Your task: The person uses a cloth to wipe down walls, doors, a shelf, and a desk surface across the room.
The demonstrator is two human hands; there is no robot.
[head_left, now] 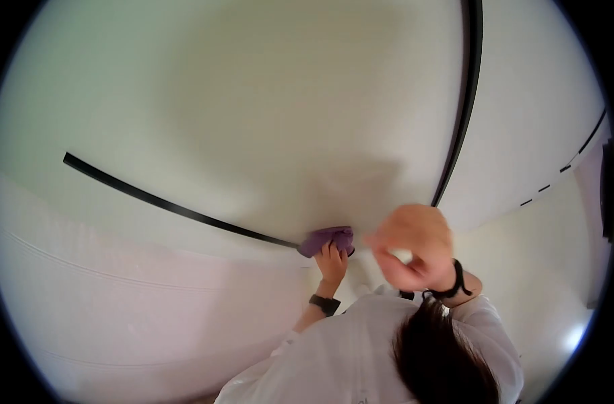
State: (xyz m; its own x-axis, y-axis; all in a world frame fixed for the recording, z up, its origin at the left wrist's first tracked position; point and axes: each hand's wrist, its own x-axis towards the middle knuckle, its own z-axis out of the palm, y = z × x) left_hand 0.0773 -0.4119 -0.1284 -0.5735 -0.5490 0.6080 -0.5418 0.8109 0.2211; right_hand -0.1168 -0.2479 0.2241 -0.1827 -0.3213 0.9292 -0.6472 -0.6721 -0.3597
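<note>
My left hand (331,261), with a dark watch on its wrist, is closed on a purple cloth (327,241). The cloth is bunched up and lies at the right end of a long black strip (179,214) on a pale panel (280,101). My right hand (418,239) is raised nearer the camera, a black band round its wrist. Its fingers curl toward the thumb and leave a small gap like a ring, and nothing shows in it. Part of its fingers is a little blurred.
A second black strip (465,101) runs down the right of the panel. Below left is a white surface with thin grooves (118,269). Dark hair (441,350) hangs over my white top (347,357). At the far right edge stands a dark object (608,192).
</note>
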